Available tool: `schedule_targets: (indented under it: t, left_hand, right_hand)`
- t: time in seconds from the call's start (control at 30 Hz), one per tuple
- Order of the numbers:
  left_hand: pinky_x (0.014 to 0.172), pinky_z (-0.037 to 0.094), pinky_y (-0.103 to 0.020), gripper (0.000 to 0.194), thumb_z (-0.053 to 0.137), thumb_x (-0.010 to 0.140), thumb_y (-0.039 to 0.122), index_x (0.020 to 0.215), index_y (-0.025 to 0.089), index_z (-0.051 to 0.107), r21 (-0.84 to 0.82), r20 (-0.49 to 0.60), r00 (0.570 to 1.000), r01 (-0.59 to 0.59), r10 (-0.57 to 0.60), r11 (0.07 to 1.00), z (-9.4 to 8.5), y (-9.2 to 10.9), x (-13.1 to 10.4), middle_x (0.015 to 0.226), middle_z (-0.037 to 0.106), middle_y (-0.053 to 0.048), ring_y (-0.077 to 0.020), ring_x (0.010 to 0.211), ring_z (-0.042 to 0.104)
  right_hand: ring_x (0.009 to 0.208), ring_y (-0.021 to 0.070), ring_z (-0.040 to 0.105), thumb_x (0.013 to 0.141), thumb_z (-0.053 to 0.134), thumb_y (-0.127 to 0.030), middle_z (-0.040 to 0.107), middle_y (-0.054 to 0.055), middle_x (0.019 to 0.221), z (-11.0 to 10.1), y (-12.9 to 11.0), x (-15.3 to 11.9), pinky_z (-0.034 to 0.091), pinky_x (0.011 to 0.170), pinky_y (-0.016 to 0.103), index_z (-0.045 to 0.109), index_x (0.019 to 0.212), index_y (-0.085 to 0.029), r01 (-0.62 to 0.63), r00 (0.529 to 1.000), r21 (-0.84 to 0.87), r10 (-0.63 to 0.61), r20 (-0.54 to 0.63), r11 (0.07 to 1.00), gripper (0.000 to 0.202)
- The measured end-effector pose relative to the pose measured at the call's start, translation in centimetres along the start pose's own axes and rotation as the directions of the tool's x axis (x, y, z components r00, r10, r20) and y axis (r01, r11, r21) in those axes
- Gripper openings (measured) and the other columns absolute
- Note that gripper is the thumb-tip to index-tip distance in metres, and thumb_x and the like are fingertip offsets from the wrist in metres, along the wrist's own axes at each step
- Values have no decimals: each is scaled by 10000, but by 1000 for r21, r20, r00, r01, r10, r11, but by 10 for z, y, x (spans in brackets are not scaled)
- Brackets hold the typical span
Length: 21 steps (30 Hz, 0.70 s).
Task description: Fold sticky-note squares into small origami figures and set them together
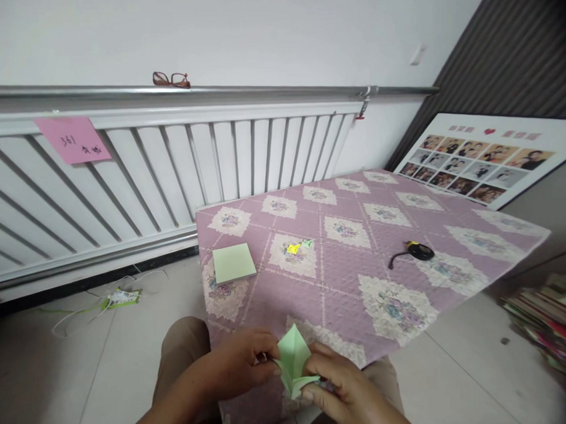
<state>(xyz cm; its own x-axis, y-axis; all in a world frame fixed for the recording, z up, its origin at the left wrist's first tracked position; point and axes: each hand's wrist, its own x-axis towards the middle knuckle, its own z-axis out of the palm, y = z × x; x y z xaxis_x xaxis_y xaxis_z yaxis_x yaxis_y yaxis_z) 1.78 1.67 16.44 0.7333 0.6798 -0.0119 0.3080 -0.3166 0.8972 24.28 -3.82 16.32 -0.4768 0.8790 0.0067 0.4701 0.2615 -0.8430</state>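
A light green paper [293, 354], folded to a point at its top, is held over the near edge of the patterned tablecloth [341, 284]. My left hand [244, 362] pinches its left side. On the right, my right hand [338, 383] grips a folded flap low on the same paper. Farther back lie a small yellow folded paper piece [293, 249] and a small green one [307, 243], close together. To their left sits a pad of pale green paper [234, 262].
A black and yellow tape measure [420, 251] with a strap rests at the table's right. Behind the table are a white radiator [253, 154] and a framed photo board [476, 162]. A power strip [122, 298] with cables lies on the left floor, stacked papers [551, 326] at the right.
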Motion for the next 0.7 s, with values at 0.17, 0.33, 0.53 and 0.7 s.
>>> schedule_targets:
  t: [0.17,0.33,0.53,0.7]
  left_hand:
    - [594,321,-214,101,580,740,198,664,166,521,-113,-97,989,101,-112,989,8,-3,1,688,488,41,-102,640,429]
    - [565,297,-225,166,564,735,249,626,177,461,-150,-183,963,174,-200,973,16,-6,4,627,438,49,-104,602,386]
    - [544,289,-225,123,563,715,224,652,182,465,-136,-271,926,233,-262,963,26,-9,6,606,436,59,-100,578,386]
    - [522,287,-216,98,550,695,167,705,188,455,-252,-347,899,184,-266,950,39,-24,12,597,423,70,-91,558,388]
  right_hand:
    - [744,150,514,911,490,-382,498,-4,754,3,2,3,381,672,248,525,707,-204,-49,994,44,53,-100,998,273]
    - [687,141,475,891,479,-429,476,-13,709,9,3,7,378,645,248,521,685,-197,-121,976,146,145,-165,982,314]
    - [571,115,404,806,560,-485,453,-41,611,20,16,7,352,551,233,541,676,-198,-215,924,352,306,-227,911,316]
    - [559,109,419,781,601,-511,468,-50,608,29,24,10,371,551,226,535,707,-204,-180,893,446,336,-299,877,323]
